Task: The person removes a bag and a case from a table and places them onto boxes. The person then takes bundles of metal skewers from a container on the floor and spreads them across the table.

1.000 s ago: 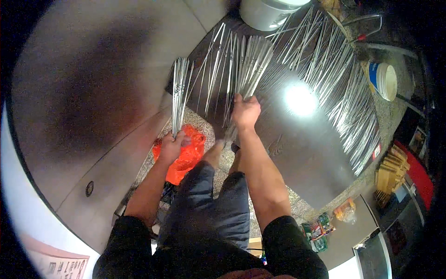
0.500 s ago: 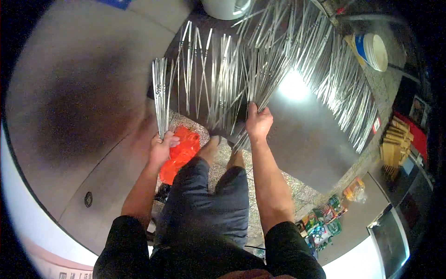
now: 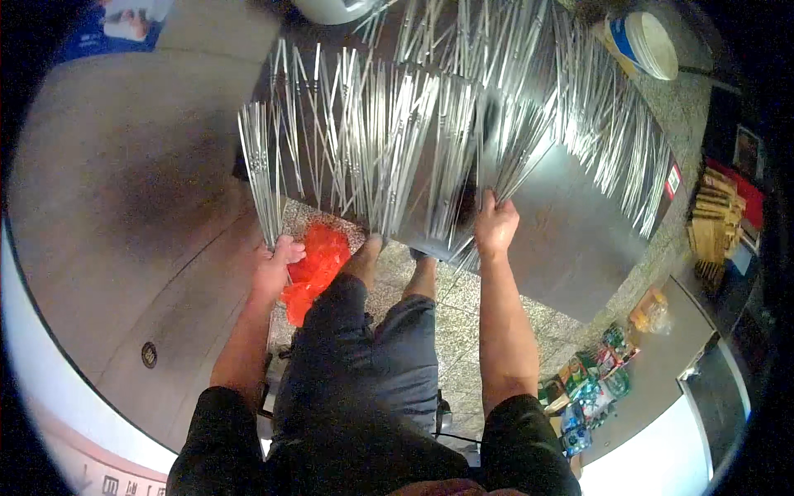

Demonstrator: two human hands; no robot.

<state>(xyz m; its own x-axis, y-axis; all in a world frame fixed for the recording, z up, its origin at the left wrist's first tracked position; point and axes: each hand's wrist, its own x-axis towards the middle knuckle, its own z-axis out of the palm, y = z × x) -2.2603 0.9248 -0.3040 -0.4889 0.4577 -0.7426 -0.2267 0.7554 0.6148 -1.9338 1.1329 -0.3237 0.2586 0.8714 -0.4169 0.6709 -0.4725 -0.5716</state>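
Observation:
My left hand is closed around the lower ends of a small bundle of metal skewers, thin and silvery, which points up and away from me. In my right hand is a second bundle of metal skewers, fanned out at its far end. Between the two bundles, many loose skewers lie side by side on a dark tabletop. Some skewer ends stick out below my right fist.
More skewers cover the tabletop's far right part. An orange-red plastic bag is near my left hand. Stacked white tubs, a white container, wooden pieces and colourful packets are around the edges.
My right hand has moved right, and its bundle looks thinner. More skewers now lie spread between my hands. The left hand still holds its bundle, now slightly farther left in view.

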